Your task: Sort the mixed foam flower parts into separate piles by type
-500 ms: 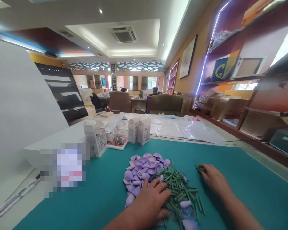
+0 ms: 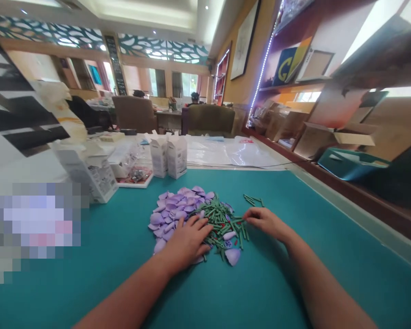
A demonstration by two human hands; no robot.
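Observation:
Purple petal-shaped pieces (image 2: 173, 205) lie heaped on a teal mat (image 2: 260, 292), with a mound of green stick-like pieces (image 2: 219, 214) against their right side. My left hand (image 2: 189, 240) rests over the near side of the heap, fingers spread, gripping nothing. At the mound's right edge, my right hand (image 2: 265, 222) has thumb and fingers pinched on the end of a green stick. A few separate green sticks (image 2: 253, 200) lie on the mat just beyond that hand. Small red pieces and a larger purple petal (image 2: 233, 257) sit near the front of the mound.
Two white cartons (image 2: 177, 156) stand behind the heap, and a bigger white box (image 2: 96, 178) leans left of them. Between these is a tray (image 2: 137, 183) with small parts in plastic. Clear plastic sheeting (image 2: 219, 153) covers the far table. Shelves with cardboard boxes line the right.
My right hand has moved from beside the mound to its right edge, leaving a few green sticks on the mat. My left hand stays on the heap. The camera view has shifted right and down.

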